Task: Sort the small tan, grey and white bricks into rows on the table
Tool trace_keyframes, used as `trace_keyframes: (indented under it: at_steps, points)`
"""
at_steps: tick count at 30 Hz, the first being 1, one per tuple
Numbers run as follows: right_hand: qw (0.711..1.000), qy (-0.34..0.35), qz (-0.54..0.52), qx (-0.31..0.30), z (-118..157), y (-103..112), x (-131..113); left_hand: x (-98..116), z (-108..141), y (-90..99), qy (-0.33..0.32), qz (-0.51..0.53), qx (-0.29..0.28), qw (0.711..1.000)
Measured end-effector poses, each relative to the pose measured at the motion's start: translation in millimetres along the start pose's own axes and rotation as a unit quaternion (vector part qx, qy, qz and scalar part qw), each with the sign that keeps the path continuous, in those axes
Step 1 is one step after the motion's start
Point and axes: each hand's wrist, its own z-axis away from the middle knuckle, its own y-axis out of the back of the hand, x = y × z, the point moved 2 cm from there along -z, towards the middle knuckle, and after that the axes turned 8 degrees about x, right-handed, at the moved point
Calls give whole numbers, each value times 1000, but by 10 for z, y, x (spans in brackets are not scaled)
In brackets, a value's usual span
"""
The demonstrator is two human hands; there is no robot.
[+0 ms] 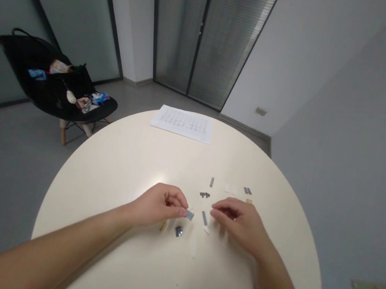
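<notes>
My left hand [163, 205] pinches a small flat grey piece [190, 215] between thumb and fingertips, just above the table. Across from it, my right hand [239, 221] is half curled, thumb and forefinger slightly apart, with nothing visible between them. A narrow grey strip [204, 218] lies by its fingertips, and a small white piece [206, 230] touches or nearly touches the strip's lower end. Below my left hand are a dark shiny piece [178, 231] and a yellowish piece [163, 225], partly hidden by the hand.
Further back on the round white table [111, 160] lie a grey strip [211, 182], dark notched pieces [204, 195], dark grey pieces [247, 191] and a tan piece [249, 201]. Printed paper [184, 123] rests at the far edge. A black chair [22, 54] holding belongings stands left.
</notes>
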Motion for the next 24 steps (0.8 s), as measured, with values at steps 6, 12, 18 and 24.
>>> trace_keyframes:
  at_steps: [6,12,18,24]
  points:
    - [995,36,-36,-84,47,-353,-212,-58,-14,-52,5,44,-11,999]
    - [995,60,-62,-40,21,-353,-199,-48,-8,-58,7,-1,3,1000]
    - [996,47,-80,-8,-19,-233,-175,-44,-12,-41,0,-47,5,999]
    - [992,-71,-27,96,21,307,177,-44,-9,5,-18,-77,33,996]
